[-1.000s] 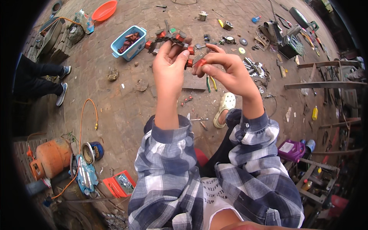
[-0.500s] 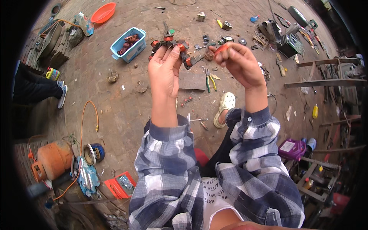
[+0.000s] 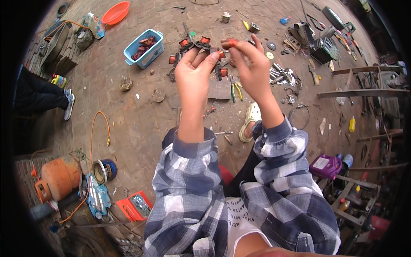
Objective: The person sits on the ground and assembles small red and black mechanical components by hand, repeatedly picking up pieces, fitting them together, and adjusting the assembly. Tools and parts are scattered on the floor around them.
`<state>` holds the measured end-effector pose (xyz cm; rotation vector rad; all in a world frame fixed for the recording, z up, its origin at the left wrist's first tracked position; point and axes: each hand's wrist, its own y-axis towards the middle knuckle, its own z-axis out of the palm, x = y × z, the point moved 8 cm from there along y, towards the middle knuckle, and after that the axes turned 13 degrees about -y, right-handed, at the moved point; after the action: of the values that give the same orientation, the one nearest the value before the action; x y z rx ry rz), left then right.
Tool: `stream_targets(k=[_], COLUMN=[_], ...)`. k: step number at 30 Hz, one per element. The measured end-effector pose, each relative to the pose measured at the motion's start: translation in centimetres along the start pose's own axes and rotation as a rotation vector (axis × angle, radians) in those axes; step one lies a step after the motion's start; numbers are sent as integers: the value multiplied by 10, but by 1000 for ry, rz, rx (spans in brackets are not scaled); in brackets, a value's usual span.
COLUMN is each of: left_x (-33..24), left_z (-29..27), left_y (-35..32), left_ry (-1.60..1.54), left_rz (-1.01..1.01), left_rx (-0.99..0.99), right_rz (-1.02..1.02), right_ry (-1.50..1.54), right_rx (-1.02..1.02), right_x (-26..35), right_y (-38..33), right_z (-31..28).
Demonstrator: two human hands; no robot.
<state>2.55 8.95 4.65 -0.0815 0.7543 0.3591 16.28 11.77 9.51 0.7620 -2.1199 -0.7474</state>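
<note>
My left hand [image 3: 192, 79] is raised in front of me, its fingers and thumb closed on a curved dark frame that carries several orange-red wire coils [image 3: 205, 40]. The coils sit spaced round the bend, and my fingers hide part of the frame. To the right of it, my right hand [image 3: 253, 68] is closed in a loose pinch on a small red coil-like piece [image 3: 232, 42], its outline blurred and partly covered by fingers. Beneath my hands, pliers [image 3: 236, 89] with green and yellow handles lie beside a grey block [image 3: 218, 94].
A light-blue bin [image 3: 144, 49] holding reddish scraps and an orange basin [image 3: 115, 13] stand at the far left. Metal parts [image 3: 280, 76] lie right of my right hand. An orange gas cylinder [image 3: 62, 175] is near left, a purple jug [image 3: 326, 166] near right. A person's leg [image 3: 40, 92] shows at left.
My left hand has moved slightly right with the coil frame. My right hand has shifted left and up with the red piece, nearer to the frame, uncovering metal parts on the ground.
</note>
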Motion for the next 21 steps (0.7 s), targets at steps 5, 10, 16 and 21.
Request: stream_targets(k=[5, 10, 16, 21], left_x=[-9, -21, -21, 0], left_z=[-8, -5, -3, 1], left_y=[2, -1, -3, 4], left_ry=[26, 104, 325, 125], left_rz=[156, 304, 338, 79], left_rx=[-41, -63, -81, 130], right_rz=[-128, -77, -178, -156], right_ry=[-243, -220, -384, -471], right_rx=[4, 46, -74, -98], right_x=[23, 28, 38, 18], right_y=[-4, -8, 0, 1], right_z=[6, 13, -7, -9])
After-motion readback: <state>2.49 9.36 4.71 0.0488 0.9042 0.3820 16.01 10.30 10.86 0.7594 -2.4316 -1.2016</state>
